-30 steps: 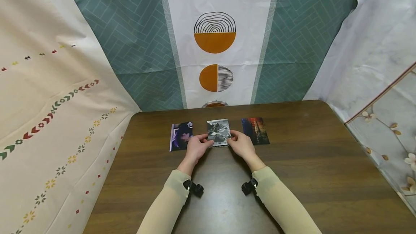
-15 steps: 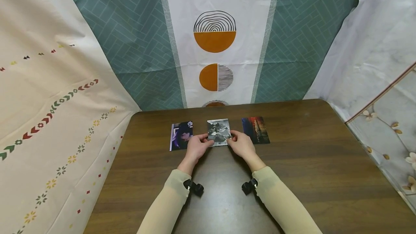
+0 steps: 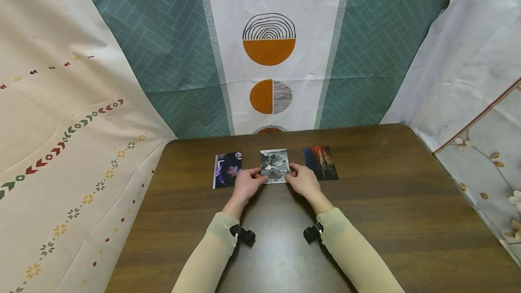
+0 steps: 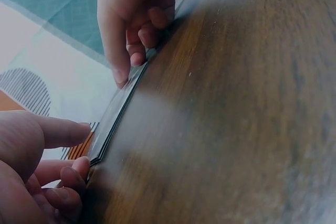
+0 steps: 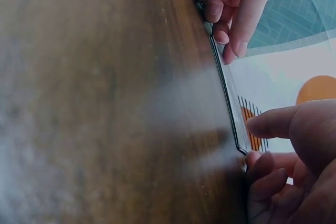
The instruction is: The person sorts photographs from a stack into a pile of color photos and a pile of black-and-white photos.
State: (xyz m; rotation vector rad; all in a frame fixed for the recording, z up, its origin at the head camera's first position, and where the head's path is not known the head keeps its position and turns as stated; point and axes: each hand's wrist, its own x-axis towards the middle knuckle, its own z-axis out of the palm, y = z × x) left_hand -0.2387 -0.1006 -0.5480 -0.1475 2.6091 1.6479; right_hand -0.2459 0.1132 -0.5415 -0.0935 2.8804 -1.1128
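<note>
— Both hands are at the middle stack of photos (image 3: 274, 166); the left hand (image 3: 245, 185) takes its near left corner, the right hand (image 3: 303, 181) its near right corner; each has a thumb over the top and curled fingers beside or under the edge, so both are pinching it.

— Is the stack flat on the table?

— It lies on the dark wooden table (image 3: 390, 202), toward the far edge; from the left wrist view the stack (image 4: 118, 111) shows as several thin sheets, edge on, with the left hand (image 4: 37, 171) at the near corner and the other hand at the far one; whether the near edge is lifted off the wood I cannot tell; the right wrist view shows the same stack (image 5: 226, 93) with the right hand (image 5: 289, 166) at its corner.

— What lies beside it?

— A purple-toned photo (image 3: 227, 170) just to the left, close to the left hand; a red and dark photo (image 3: 320, 163) just to the right, close to the right hand; all three in one row, apart from each other; behind the table hangs a patterned curtain (image 3: 268, 53) with orange half-circles.
</note>
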